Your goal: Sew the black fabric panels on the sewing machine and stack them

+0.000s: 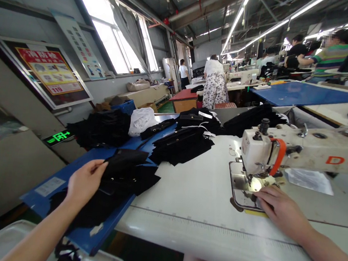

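Observation:
My left hand pinches the edge of a black fabric piece at the left, over a blue board. Beneath it lie more black pieces with small gold-coloured metal dots. My right hand rests by the needle area of a white sewing machine, its fingertips at the metal needle plate. Those fingers are bent close together; whether anything small is between them is hidden. A lamp lights the spot under the needle. Another stack of black pieces lies between the hands, farther back.
The white table has a ruler strip along its front edge. A blue board adjoins it on the left. Black cloth and a white bundle lie behind. A white bin stands below left. Several people work farther back.

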{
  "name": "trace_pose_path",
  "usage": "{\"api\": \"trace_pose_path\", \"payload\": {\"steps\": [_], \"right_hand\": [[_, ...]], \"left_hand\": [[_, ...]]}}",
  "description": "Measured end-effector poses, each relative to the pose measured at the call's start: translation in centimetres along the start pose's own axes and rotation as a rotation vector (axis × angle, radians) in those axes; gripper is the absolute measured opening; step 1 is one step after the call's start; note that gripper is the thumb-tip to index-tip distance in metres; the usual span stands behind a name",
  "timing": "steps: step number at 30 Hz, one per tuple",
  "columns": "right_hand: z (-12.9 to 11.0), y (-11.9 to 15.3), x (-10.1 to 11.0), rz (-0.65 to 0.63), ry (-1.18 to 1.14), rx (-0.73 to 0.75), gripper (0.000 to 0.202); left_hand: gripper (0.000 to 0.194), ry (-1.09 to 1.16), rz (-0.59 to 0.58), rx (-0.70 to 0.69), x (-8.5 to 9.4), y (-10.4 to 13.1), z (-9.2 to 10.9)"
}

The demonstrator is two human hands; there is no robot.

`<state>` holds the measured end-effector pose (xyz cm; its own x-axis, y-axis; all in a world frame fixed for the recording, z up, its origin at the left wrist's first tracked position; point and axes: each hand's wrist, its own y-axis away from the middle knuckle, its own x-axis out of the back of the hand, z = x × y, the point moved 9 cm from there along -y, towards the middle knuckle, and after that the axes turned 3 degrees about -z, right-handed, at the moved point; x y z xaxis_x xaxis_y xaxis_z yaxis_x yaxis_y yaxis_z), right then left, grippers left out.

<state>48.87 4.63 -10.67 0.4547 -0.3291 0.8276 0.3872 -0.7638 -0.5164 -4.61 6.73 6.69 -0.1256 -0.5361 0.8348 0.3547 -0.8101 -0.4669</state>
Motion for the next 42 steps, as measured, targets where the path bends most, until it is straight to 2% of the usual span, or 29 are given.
{"api": "trace_pose_path", "payload": {"steps": [2, 4, 6, 7, 9, 12, 14, 16, 19, 21, 23, 25, 27, 29, 33, 37, 42], "right_hand": [[0.0, 0.0, 0.1, 0.007, -0.007, 0.002, 0.028], [0.0, 0.0, 0.2, 0.014, -0.018, -0.001, 0.027], [0.0, -0.2, 0.3, 0.015, -0.031, -0.010, 0.027], [0.0, -0.4, 0.4, 0.013, -0.036, -0.018, 0.027], [-0.2, -0.7, 0.6, 0.003, -0.040, -0.032, 0.027], [-0.7, -1.2, 0.7, -0.015, -0.034, -0.041, 0.026], [-0.6, -1.3, 1.0, -0.007, -0.022, -0.054, 0.024], [0.0, -1.0, 1.6, 0.021, -0.015, -0.059, 0.022], [2.7, 0.5, 3.2, 0.060, 0.028, -0.125, 0.022], [5.7, 1.8, 4.9, 0.094, 0.082, -0.242, 0.024], [9.1, 2.9, 6.6, 0.103, 0.146, -0.401, 0.025], [12.1, 3.5, 7.4, 0.045, 0.204, -0.550, 0.024], [13.9, 3.5, 7.5, -0.037, 0.235, -0.632, 0.021], [14.7, 3.1, 7.3, -0.088, 0.240, -0.650, 0.016], [14.9, 2.7, 7.0, -0.081, 0.237, -0.644, 0.016], [14.9, 3.1, 7.3, -0.020, 0.205, -0.642, 0.016], [15.7, 3.5, 7.8, 0.096, 0.132, -0.688, 0.012]], "left_hand": [[0.042, -0.009, 0.123, 0.024, 1.6, -0.1, 0.7], [0.044, 0.002, 0.234, -0.036, 2.8, 0.3, 2.7], [0.037, 0.033, 0.332, -0.231, 3.1, 1.8, 6.3], [0.032, 0.056, 0.357, -0.367, 2.5, 3.2, 8.5], [0.024, 0.110, 0.338, -0.658, 0.0, 7.0, 12.9], [0.021, 0.195, 0.169, -1.005, -6.0, 14.4, 18.4], [0.028, 0.255, 0.066, -1.166, -9.4, 19.2, 21.0], [0.040, 0.307, 0.018, -1.245, -11.5, 22.3, 22.8], [0.041, 0.342, -0.017, -1.303, -12.8, 23.6, 24.6], [0.034, 0.364, -0.015, -1.296, -13.0, 23.0, 25.3], [0.028, 0.400, 0.009, -1.223, -12.9, 21.8, 25.8], [0.026, 0.439, 0.009, -1.134, -13.1, 21.0, 26.3], [0.026, 0.470, -0.012, -1.076, -13.7, 20.9, 26.8], [0.028, 0.476, -0.045, -1.080, -14.5, 21.4, 27.5], [0.030, 0.430, -0.116, -1.184, -15.5, 23.2, 28.7], [0.031, 0.438, -0.127, -1.247, -15.0, 23.8, 29.1], [0.031, 0.441, -0.091, -1.239, -14.8, 23.7, 29.3]]}}
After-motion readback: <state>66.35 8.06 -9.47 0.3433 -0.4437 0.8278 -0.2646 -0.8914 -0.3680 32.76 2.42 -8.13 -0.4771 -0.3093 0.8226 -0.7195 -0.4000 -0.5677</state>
